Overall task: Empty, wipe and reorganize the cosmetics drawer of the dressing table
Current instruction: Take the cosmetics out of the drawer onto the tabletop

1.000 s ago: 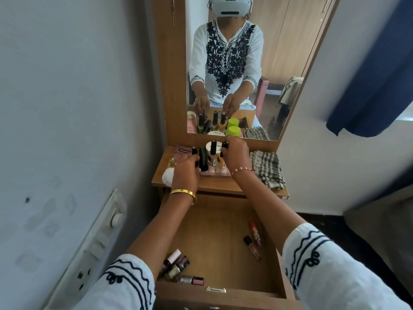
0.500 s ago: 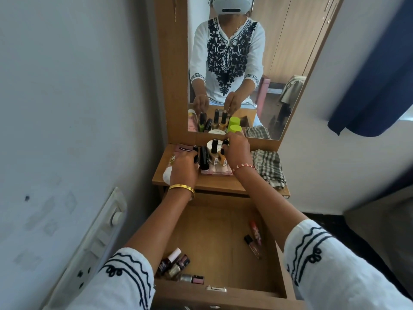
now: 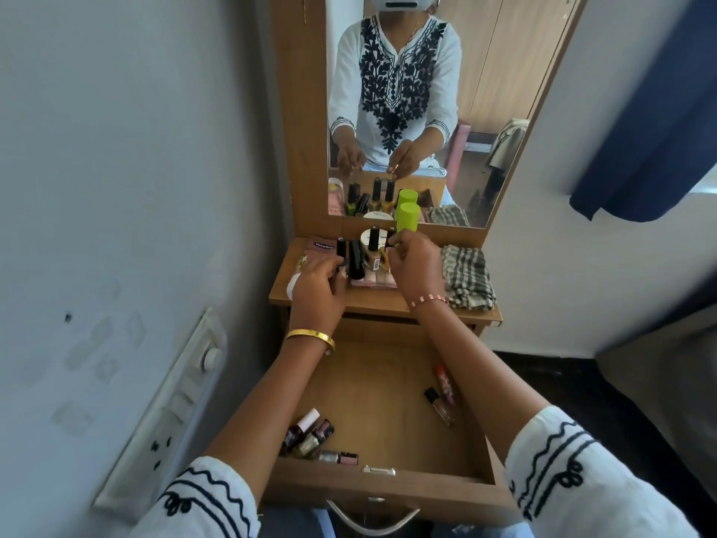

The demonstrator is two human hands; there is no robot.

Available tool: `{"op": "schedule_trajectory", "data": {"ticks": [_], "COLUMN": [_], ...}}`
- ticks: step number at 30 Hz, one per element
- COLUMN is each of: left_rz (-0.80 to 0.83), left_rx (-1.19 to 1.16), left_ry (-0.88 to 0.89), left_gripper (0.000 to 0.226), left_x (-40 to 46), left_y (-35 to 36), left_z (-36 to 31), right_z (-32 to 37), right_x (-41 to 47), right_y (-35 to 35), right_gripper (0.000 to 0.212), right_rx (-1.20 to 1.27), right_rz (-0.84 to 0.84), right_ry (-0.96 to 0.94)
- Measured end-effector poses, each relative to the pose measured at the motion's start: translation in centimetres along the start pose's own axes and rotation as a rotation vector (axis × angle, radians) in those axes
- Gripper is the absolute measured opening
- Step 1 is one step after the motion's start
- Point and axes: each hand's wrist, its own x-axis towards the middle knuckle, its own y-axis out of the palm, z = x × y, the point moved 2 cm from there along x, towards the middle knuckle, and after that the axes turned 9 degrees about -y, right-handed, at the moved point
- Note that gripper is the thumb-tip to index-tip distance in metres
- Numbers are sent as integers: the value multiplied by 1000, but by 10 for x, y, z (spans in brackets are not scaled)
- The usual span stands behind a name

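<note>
The left hand [image 3: 318, 289] has its grip curled round a small dark bottle [image 3: 341, 252]; the right hand [image 3: 417, 266] pinches a small bottle [image 3: 389, 242], both among cosmetics crowded mid-frame on the table [image 3: 388, 304], probably parked upright to save room. Below, the open drawer [image 3: 380, 382] holds nail polishes [image 3: 310, 436] lower left and lip glosses [image 3: 442, 394] right. The checked cloth [image 3: 465, 279] fills the table's right edge.

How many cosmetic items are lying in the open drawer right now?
6: four small bottles clustered at the front left of the drawer, two tubes near its right wall. The arms may hide more.
</note>
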Motion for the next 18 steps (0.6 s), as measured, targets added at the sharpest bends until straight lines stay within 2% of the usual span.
{"op": "schedule_trajectory", "data": {"ticks": [2,5,10,12,15,18], "left_rz": [-3,3,34,37,55,58], "left_rx": [-41,-105,-169,-164,-162,-179], "left_ry": [-1,-70,-291,-356,-413,-448], "left_gripper": [25,21,18,19,20,20], "left_x": [-17,-44,-80,-89,-98,-101], "left_y": [-7,-17,-23,-24,-24,-24], "left_z": [3,17,47,57,68,72], "right_z": [3,4,15,22,27,31], "right_x": [-24,-65,-126,-145,-162,-166], "right_y": [4,19,52,63,75,81], "right_gripper": [12,13,27,36,51,51], "right_rx": [64,125,129,82,13,-67], "right_rz": [51,279,998,1179,1237,1220], "right_ry": [53,106,44,-32,-118,-220]}}
